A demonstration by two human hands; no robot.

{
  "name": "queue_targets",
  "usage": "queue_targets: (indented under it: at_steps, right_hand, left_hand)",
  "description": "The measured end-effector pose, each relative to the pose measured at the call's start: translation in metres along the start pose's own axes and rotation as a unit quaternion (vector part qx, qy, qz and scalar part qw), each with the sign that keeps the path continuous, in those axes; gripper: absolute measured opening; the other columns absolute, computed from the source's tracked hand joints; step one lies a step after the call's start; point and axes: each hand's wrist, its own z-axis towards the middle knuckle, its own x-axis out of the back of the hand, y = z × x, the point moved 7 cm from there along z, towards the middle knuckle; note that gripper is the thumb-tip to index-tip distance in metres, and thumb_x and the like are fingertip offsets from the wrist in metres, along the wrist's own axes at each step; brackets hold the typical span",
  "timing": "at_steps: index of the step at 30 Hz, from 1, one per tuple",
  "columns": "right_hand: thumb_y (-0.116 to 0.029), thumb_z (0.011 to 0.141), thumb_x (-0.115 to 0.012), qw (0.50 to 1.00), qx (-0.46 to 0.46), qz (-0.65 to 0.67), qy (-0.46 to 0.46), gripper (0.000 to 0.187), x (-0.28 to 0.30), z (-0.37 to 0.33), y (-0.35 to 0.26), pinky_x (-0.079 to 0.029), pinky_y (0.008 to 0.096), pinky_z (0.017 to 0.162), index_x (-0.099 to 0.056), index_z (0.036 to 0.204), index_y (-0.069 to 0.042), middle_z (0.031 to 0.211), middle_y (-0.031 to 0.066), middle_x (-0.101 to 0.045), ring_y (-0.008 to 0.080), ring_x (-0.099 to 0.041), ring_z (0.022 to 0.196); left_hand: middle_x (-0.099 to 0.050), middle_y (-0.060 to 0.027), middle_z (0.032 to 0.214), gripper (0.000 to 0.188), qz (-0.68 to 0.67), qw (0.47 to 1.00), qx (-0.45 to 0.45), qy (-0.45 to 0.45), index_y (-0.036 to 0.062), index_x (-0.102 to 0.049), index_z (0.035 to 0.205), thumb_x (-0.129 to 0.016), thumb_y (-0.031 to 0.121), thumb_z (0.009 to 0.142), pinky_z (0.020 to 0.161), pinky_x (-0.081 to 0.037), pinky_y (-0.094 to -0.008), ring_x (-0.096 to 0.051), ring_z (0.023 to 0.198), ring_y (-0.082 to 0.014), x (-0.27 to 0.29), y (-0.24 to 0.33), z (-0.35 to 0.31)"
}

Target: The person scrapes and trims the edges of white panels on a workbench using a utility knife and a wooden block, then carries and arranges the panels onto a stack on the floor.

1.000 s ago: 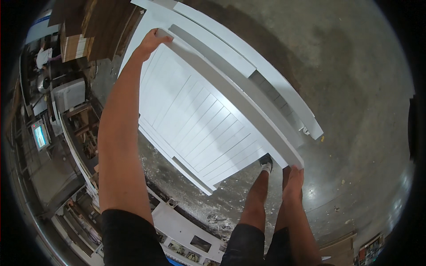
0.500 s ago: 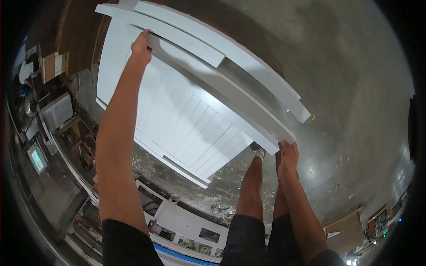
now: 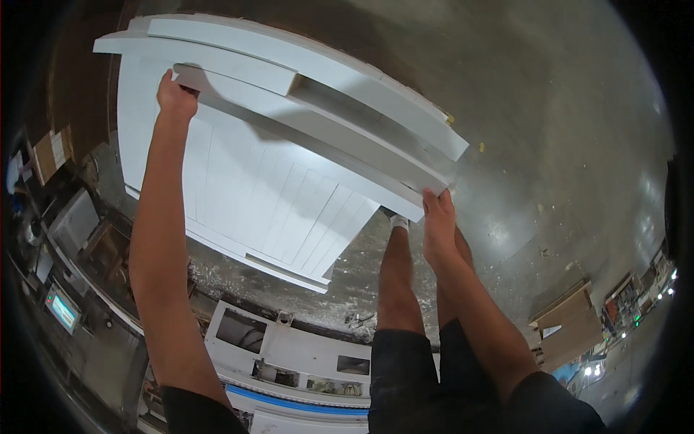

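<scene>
A long white board [image 3: 318,130] slants from far left to near right, held between my two hands. At its far left end my left hand [image 3: 177,100] is closed around the edge. The near right end is gripped by my right hand [image 3: 439,217], thumb and fingers on the corner. Below the board lies a wide white panel [image 3: 253,181] with parallel grooves, partly hidden by the board and my left arm. Beyond it, more long white boards [image 3: 217,61] lie side by side along the stack's far edge, with a gap between two of them.
A white machine [image 3: 296,347] with a blue strip [image 3: 296,409] stands near, left of my legs. Farther left is a small lit screen [image 3: 63,311]. Brown sheets [image 3: 83,79] stand at the far left. Tan boards [image 3: 571,325] sit at the right on the concrete floor [image 3: 549,145].
The view has shifted, so the stack, the held board and both hands appear farther left. Both hands keep their grip on the board's ends.
</scene>
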Motion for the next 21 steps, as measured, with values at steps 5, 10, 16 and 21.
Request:
queue_targets:
  at_steps: [5,10,16,21]
  right_hand:
    - [-0.019,0.108,-0.061,0.999,0.017,-0.044,-0.013,0.052,0.0,0.0,-0.007,-0.038,0.0369,0.116,-0.044,0.152,0.002,0.144,0.014,-0.059,0.0227,-0.053,0.136]
    - [-0.022,0.105,-0.067,0.998,0.033,-0.027,-0.052,0.059,0.005,0.019,-0.007,-0.036,0.0374,0.118,-0.043,0.152,0.004,0.143,0.0143,-0.059,0.0229,-0.052,0.136]
    - [-0.022,0.101,-0.074,0.996,-0.009,-0.076,-0.052,0.084,0.011,0.023,0.0,-0.037,0.0377,0.12,-0.027,0.165,0.005,0.155,0.0225,-0.05,0.0295,-0.048,0.144]
    - [-0.031,0.096,-0.076,0.989,0.008,-0.09,-0.116,0.096,-0.008,0.019,-0.034,-0.028,0.0415,0.125,-0.023,0.167,0.006,0.166,0.0275,-0.037,0.035,-0.039,0.152]
  left_hand:
    - [-0.057,-0.0161,0.14,0.053,-0.007,1.0,0.015,0.003,-0.0027,-0.048,0.144,-0.044,0.041,0.114,0.114,-0.048,-0.045,-0.058,0.129,-0.031,0.001,-0.013,-0.018]
    - [-0.059,-0.0134,0.135,0.061,-0.034,0.995,0.062,-0.066,0.0015,-0.052,0.143,-0.048,0.053,0.111,0.112,-0.044,-0.0435,-0.057,0.123,-0.0276,-0.015,-0.074,-0.071]
    - [-0.057,-0.0106,0.135,0.062,-0.036,0.992,0.101,-0.066,0.0063,-0.052,0.146,-0.051,0.056,0.109,0.112,-0.041,-0.0423,-0.055,0.121,-0.0253,-0.046,-0.158,-0.175]
    - [-0.057,-0.0086,0.136,0.06,-0.105,0.986,0.097,-0.09,0.0109,-0.047,0.153,-0.05,0.054,0.112,0.113,-0.043,-0.0403,-0.055,0.126,-0.0233,-0.062,-0.228,-0.263]
